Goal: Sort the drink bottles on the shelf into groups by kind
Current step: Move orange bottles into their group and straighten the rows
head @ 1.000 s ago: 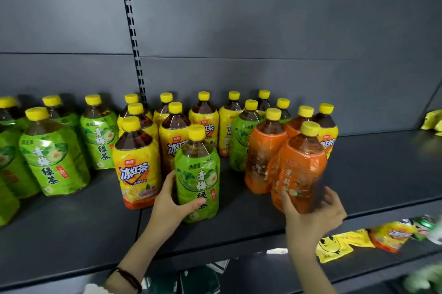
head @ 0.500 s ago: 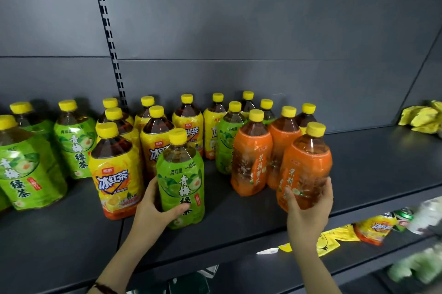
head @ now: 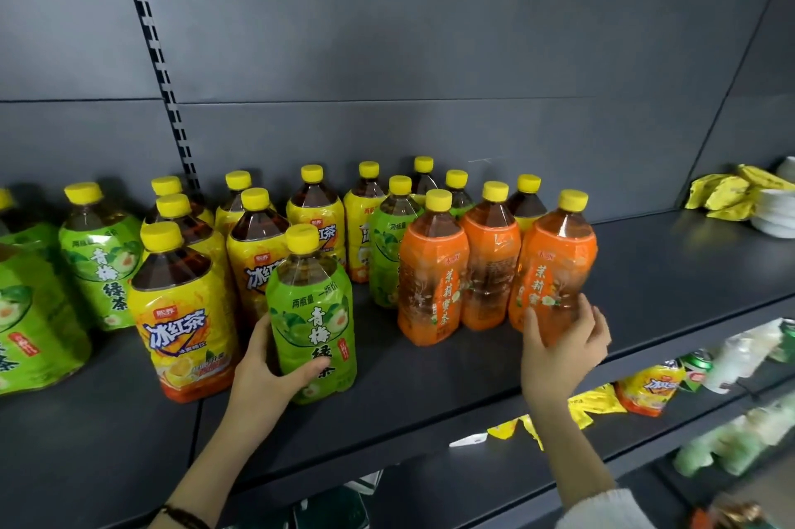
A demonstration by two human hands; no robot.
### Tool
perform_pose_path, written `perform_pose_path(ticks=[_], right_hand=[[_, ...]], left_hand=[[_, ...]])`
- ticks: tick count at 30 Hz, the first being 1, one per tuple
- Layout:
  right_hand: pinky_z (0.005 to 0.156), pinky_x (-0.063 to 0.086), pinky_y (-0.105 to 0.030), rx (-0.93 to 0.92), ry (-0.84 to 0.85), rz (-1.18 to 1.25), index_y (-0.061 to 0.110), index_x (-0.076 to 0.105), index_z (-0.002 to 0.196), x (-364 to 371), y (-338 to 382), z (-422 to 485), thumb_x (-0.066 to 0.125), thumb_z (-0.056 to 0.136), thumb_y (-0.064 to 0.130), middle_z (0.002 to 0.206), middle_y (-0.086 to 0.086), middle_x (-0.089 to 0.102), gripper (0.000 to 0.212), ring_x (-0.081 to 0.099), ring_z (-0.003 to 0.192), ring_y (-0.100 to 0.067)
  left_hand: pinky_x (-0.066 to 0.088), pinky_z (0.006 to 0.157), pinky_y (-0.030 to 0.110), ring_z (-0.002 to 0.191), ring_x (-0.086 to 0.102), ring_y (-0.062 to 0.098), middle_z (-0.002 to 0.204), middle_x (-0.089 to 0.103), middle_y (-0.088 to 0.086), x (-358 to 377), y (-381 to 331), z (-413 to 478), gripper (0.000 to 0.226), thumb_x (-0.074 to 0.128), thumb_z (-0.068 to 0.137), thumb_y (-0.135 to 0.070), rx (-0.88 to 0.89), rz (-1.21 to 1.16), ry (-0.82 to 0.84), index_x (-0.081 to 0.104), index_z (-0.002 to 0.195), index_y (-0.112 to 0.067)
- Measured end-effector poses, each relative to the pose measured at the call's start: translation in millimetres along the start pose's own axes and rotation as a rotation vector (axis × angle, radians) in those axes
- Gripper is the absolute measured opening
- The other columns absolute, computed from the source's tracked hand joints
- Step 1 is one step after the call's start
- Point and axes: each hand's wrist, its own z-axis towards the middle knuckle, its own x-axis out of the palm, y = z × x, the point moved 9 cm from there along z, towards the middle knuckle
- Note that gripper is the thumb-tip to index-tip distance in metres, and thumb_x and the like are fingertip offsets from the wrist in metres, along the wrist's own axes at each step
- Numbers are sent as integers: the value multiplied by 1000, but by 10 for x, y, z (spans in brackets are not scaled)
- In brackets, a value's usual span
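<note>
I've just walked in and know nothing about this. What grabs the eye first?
Bright bottles with yellow caps crowd a dark shelf, with green, yellow and orange labels mixed together. At the front, the left hand grips a green bottle. The right hand holds an orange bottle, the rightmost of three in a row.

Right hand (head: 563, 352): the orange jasmine tea bottle (head: 555, 266) it grips has moved. Previously it was tilted in front of the other orange bottles. It is now upright at their right, just beside the middle orange bottle (head: 490, 257), forming a row of three.
</note>
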Motion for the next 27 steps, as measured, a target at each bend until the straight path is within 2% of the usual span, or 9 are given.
perform_pose_path(ticks=[2, 4, 6, 8, 12, 15, 18, 23, 27], right_hand=[[102, 36, -34, -77, 26, 116, 12, 48, 131, 46, 210, -255, 75, 80, 24, 132, -9, 45, 59, 40, 126, -25], [100, 44, -35, -50, 258, 232, 17, 48, 128, 365, 322, -383, 77, 77, 28, 124, 1, 51, 59, 49, 117, -13], [102, 44, -33, -12, 467, 268, 19, 42, 135, 700, 417, -486, 79, 74, 32, 128, 3, 46, 73, 47, 119, -10], [106, 36, -30, -22, 541, 230, 19, 33, 142, 933, 505, -576, 82, 69, 35, 135, 0, 34, 89, 37, 128, -13], [109, 27, -38, -33, 407, 63, 11, 27, 145, 1081, 593, -609, 89, 59, 38, 142, -13, 27, 108, 27, 132, -27], [106, 31, -45, 0, 302, 13, 10, 35, 139, 1054, 604, -587, 90, 58, 34, 138, -13, 34, 101, 32, 130, -31], [102, 32, -41, -12, 249, 54, 8, 40, 129, 1006, 601, -600, 91, 52, 30, 131, -13, 40, 95, 34, 125, -31], [100, 37, -30, 55, 290, 209, 22, 33, 128, 912, 441, -706, 90, 54, 27, 120, 6, 39, 94, 37, 115, -12], [105, 37, -42, 76, 151, 172, 23, 35, 126, 640, 345, -606, 90, 52, 31, 120, 6, 42, 93, 42, 119, -20]], left_hand=[[41, 76, 9, 96, 50, -25, 115, 55, -25, 6, -16, 1, 100, 76, 42, -59, 7, 6, -1, 40, 131, -34], [42, 76, 9, 97, 51, -23, 116, 54, -25, -8, 0, 9, 106, 77, 39, -62, -1, 6, -2, 40, 134, -33], [42, 76, 9, 97, 51, -21, 116, 55, -26, -23, 20, 2, 112, 78, 35, -68, -10, 1, -2, 39, 134, -34], [42, 75, 8, 95, 51, -24, 115, 54, -25, -15, 7, -17, 107, 80, 38, -62, -11, 1, -3, 39, 133, -35], [43, 77, 7, 92, 49, -28, 113, 52, -26, 0, -19, -23, 91, 86, 55, -51, -2, -5, -16, 37, 129, -35], [42, 71, 2, 91, 48, -30, 113, 52, -26, 8, -11, -17, 86, 87, 60, -34, -3, -2, -23, 38, 130, -32], [41, 67, -2, 88, 49, -29, 110, 52, -24, 13, 19, -11, 78, 83, 68, -11, -2, 12, -34, 38, 129, -30], [41, 71, 6, 92, 51, -18, 110, 53, -25, 11, 39, 2, 78, 81, 68, -11, 0, 3, -40, 39, 130, -30], [41, 71, 7, 92, 52, -22, 111, 55, -23, 11, 36, -5, 78, 82, 64, -15, -2, 2, -32, 40, 129, -30]])
